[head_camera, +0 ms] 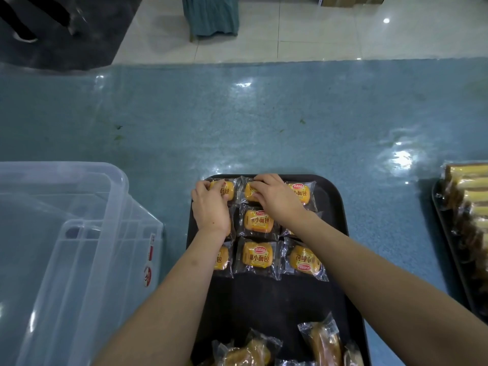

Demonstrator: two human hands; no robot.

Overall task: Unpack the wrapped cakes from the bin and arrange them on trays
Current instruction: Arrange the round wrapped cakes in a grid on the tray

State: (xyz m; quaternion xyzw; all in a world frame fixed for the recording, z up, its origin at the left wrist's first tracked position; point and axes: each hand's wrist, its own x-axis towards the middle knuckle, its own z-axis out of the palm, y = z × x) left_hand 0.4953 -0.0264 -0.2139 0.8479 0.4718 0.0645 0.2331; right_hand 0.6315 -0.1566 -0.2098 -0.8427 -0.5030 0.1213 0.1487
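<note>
A black tray (335, 207) lies in front of me with several wrapped yellow cakes (257, 256) set in rows across its far half. My left hand (210, 204) grips the far-left cake (224, 190) of the back row. My right hand (274, 198) has its fingers curled over the middle cake (249, 191) of that row. Several brown wrapped cakes (323, 339) lie loose at the tray's near edge. The clear plastic bin (79, 247) stands to the left.
A second dark tray (449, 249) with stacked wrapped cakes (470, 196) sits at the right edge. The table has a blue glossy cover (264, 114). Beyond it are a tiled floor, a draped stool (211, 14) and a person's legs (26, 19) far left.
</note>
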